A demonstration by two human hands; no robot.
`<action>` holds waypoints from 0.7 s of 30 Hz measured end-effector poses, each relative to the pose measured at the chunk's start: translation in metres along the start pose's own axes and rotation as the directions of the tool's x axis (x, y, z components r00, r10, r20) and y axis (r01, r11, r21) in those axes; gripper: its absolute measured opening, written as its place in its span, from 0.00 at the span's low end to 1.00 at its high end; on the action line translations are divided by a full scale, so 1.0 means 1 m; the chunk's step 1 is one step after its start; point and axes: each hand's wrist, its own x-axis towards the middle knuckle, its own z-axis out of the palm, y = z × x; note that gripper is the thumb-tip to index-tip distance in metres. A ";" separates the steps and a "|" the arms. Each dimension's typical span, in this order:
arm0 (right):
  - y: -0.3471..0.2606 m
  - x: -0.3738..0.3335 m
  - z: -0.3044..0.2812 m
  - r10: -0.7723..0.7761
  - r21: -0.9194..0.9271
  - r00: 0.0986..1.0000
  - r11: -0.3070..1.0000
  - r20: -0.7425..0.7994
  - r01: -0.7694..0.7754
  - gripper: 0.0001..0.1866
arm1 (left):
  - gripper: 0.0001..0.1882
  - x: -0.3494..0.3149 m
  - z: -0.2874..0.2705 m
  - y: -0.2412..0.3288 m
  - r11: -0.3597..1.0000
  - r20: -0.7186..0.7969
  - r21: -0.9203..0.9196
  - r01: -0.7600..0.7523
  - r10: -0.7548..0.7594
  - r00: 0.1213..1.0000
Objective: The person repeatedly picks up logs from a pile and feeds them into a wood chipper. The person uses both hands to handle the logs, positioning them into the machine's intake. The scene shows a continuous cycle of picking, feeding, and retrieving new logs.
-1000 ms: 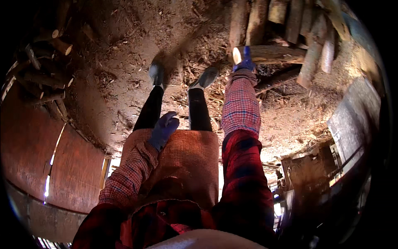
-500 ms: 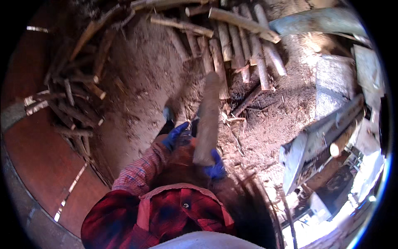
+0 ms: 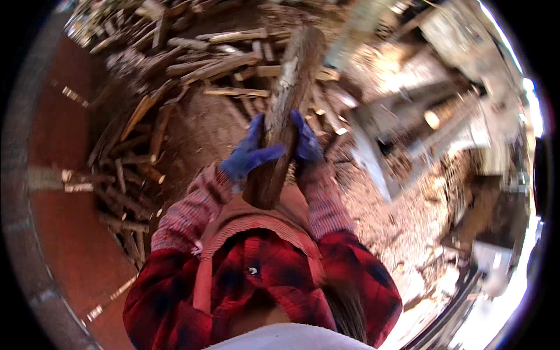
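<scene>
- Log [image 3: 289,87]: we have it raised in front of the chest, slanting, its far end up and to the right, its near end before the apron [image 3: 291,205]; we cannot tell whether that end touches the cloth.
- Left hand [image 3: 249,153]: gloved in blue, it grasps the log's left edge, thumb laid across the bark.
- Right hand [image 3: 307,139]: also gloved, it grips the right edge.
- Far end: it overlaps the scattered wood [image 3: 219,67] in our view.
- Left side: a strip of dirt floor [image 3: 189,131] separates us from a heap of branches [image 3: 125,184] along the reddish wall [image 3: 64,233].
- Right side: we see more dirt reaching to a grey panel [image 3: 373,163], its edge blurred, well apart from our hands.
</scene>
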 end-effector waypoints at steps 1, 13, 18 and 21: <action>-0.017 -0.015 -0.011 -0.102 -0.010 0.994 0.995 -0.032 0.101 0.27 | 0.56 -0.018 0.026 -0.005 0.988 0.046 0.117 -0.100 0.096 0.994; -0.244 -0.149 -0.007 -0.850 -0.491 0.523 0.430 0.061 0.757 0.24 | 0.56 0.036 0.222 0.063 0.405 0.324 0.557 -0.726 0.699 0.638; -0.174 -0.218 -0.075 -0.874 -0.683 0.471 0.419 -0.123 0.598 0.22 | 0.54 0.130 0.275 0.025 0.338 0.470 0.760 -0.555 0.304 0.828; -0.071 -0.229 -0.122 -0.707 -0.510 0.598 0.698 -0.379 0.503 0.26 | 0.52 0.163 0.286 -0.003 0.074 0.440 0.888 -0.454 0.156 0.884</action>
